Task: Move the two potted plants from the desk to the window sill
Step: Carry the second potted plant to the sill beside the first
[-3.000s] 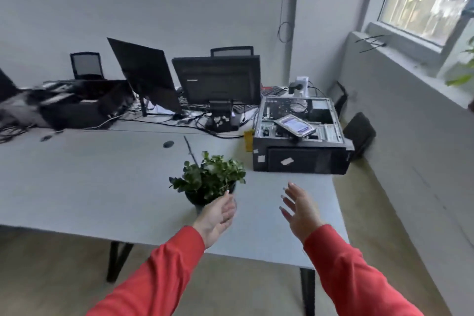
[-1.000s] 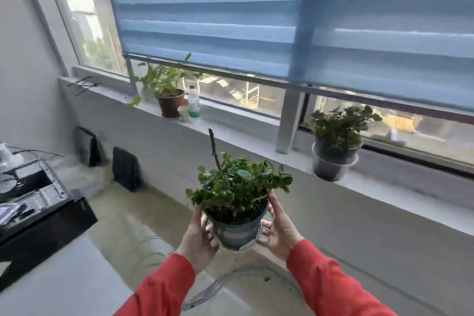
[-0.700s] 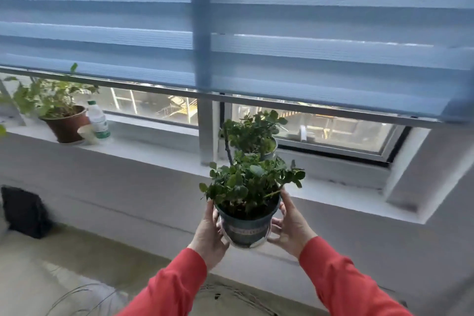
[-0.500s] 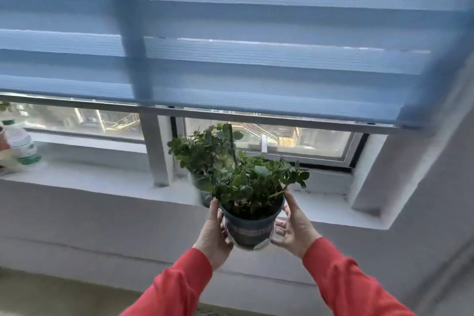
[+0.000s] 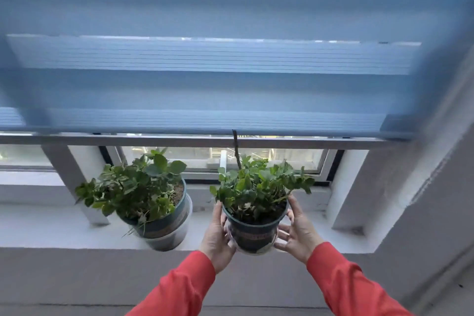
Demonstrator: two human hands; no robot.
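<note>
Red sleeves nearest, left hand and right hand cupping opposite sides of upright held pot, bare stem pointing up, bottom over window sill front edge, second potted plant resting left of grip, blue blind beyond.

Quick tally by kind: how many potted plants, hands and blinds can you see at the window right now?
Potted plants: 2, one on the sill at, one held
Hands: 2, left, right
Blinds: 1
Total: 5
</note>
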